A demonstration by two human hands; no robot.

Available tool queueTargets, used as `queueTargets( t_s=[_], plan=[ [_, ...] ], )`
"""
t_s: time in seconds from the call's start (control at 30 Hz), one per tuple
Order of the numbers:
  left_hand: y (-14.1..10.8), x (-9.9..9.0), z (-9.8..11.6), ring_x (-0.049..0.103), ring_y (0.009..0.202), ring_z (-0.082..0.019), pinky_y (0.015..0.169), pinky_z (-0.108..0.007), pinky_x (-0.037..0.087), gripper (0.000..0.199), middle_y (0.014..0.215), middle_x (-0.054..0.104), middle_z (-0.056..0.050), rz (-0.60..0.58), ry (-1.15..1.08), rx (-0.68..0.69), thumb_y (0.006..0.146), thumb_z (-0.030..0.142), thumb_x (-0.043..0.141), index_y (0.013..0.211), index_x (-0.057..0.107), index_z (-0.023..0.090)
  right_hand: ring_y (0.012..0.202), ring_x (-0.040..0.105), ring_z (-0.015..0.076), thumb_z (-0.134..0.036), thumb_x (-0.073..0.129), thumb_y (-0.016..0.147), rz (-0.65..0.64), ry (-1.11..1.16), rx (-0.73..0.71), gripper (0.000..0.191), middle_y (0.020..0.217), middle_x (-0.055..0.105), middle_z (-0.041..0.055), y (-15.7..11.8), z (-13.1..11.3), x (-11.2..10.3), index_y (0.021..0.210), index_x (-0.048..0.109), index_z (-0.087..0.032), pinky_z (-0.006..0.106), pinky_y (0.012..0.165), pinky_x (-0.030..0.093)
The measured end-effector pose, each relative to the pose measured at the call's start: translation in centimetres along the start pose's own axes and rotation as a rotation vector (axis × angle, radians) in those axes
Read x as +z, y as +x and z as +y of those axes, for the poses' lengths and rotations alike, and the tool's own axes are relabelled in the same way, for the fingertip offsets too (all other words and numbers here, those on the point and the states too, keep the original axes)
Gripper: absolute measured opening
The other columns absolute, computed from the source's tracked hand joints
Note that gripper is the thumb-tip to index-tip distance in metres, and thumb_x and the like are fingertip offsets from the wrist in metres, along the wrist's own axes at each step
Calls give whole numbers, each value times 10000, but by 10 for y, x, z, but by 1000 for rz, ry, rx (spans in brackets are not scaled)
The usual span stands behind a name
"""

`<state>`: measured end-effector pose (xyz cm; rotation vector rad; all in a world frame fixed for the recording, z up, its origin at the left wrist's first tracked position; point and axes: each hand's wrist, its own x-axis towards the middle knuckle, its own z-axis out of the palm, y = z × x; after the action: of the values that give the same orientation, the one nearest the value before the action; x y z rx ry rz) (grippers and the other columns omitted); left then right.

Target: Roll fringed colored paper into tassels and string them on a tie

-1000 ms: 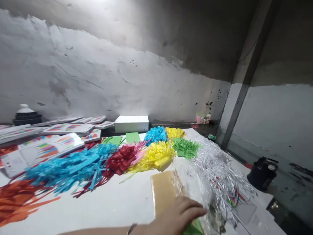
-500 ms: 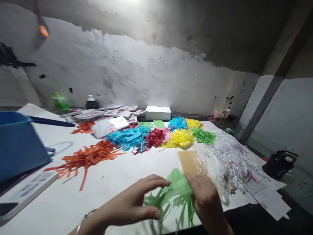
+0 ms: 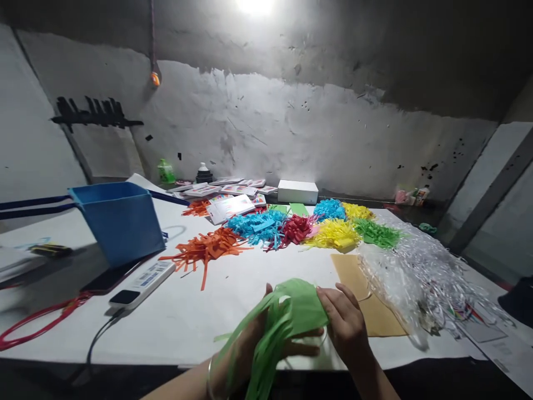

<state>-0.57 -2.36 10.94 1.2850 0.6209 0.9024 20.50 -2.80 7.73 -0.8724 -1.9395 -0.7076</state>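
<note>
A green fringed tissue-paper sheet [image 3: 306, 308], its strips hanging at the left and bottom, is held up near the table's front edge. My right hand [image 3: 345, 322] is closed on the sheet's right edge. Behind the paper is my left hand [image 3: 254, 339], with the strips draped over it; its visible fingers are stretched out and apart, and the rest is hidden. A thin pale loop, partly hidden, shows by the sheet. Just right of my right hand lies a tan card [image 3: 375, 305].
A blue bin [image 3: 120, 222], a white power strip [image 3: 144, 283] and a red cable [image 3: 45, 322] are at left. Orange fringes [image 3: 208, 244], blue fringes [image 3: 258, 225] and yellow fringes [image 3: 333, 233] lie across the middle. Clear and silvery strands [image 3: 425, 266] cover the right side. A white box [image 3: 297, 191] stands behind.
The view has swung left, bringing the whole blue bin into sight. My left hand has moved behind the green paper, whose strips now fall over it. My right hand still grips the right edge.
</note>
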Motion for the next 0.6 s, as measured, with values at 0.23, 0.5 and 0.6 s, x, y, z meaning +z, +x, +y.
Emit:
queueTargets(
  t_s=[0.23, 0.5, 0.6],
  plan=[
    [-4, 9, -31, 369, 365, -16, 385, -122, 295, 409, 544, 527, 44, -198, -529, -287, 715, 492, 764, 865, 694, 118, 1061, 685, 223, 35, 408, 917, 2, -149, -3, 435, 1088, 738, 142, -3, 60, -27, 1273, 604, -118, 495, 1032, 498],
    [-11, -90, -19, 428, 378, -56, 359, -146, 245, 288, 595, 610, 27, 128, -75, -324, 789, 380, 738, 906, 596, 159, 1176, 634, 241, 58, 403, 877, -243, -34, -28, 443, 1200, 703, 161, -45, 8, 18, 1215, 653, -81, 439, 1045, 503],
    [-37, -130, -26, 625, 625, -184, 510, -251, 473, 351, 782, 676, -37, 451, 562, -199, 845, 436, 649, 1082, 579, 186, 1038, 697, 196, 38, 446, 845, -300, 57, -17, 395, 1088, 752, 106, -70, -34, 68, 1084, 717, -122, 367, 985, 549]
  ],
)
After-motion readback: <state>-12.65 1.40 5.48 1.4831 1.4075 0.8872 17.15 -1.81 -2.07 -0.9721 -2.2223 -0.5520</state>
